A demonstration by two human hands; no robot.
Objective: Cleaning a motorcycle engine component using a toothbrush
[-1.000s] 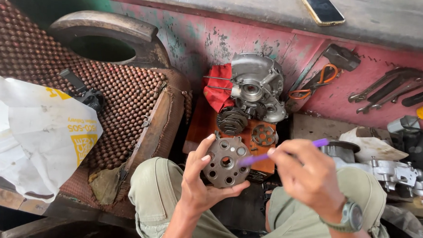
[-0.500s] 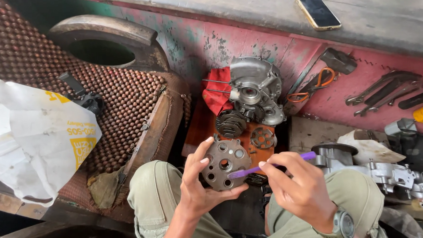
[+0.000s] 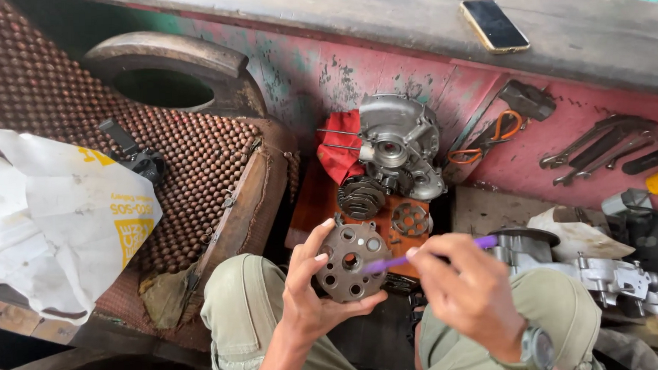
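Left hand: the left hand (image 3: 313,297) grips a round metal clutch plate (image 3: 350,261) by its rim, thumb on the lower edge, fingers curled over the left and upper edge, so the drilled face looks up at the camera.
Clutch plate: a grey disc with a centre hole and a ring of smaller holes, held above the person's lap between the two knees, just below the orange board (image 3: 322,200).
Right hand: the right hand (image 3: 463,294) is closed around a purple toothbrush (image 3: 399,260), fingers pinching the handle; a wristwatch (image 3: 537,350) sits on the wrist.
Toothbrush: it lies nearly level, its left end touching the plate's face near the centre hole, its other end sticking out past the fingers on the right.
On the board: a grey engine casing (image 3: 401,146) against a red rag (image 3: 340,151), with a ribbed coil-like part (image 3: 360,197) and a small round toothed part (image 3: 410,220) in front of it.
Right side: spanners (image 3: 601,142) lie on the red surface; more grey metal parts (image 3: 607,276) rest beside the right knee.
Upper ledge: a phone (image 3: 494,25) lies flat.
Left side: a beaded seat cover (image 3: 68,130) with a white plastic bag (image 3: 57,219) on it.
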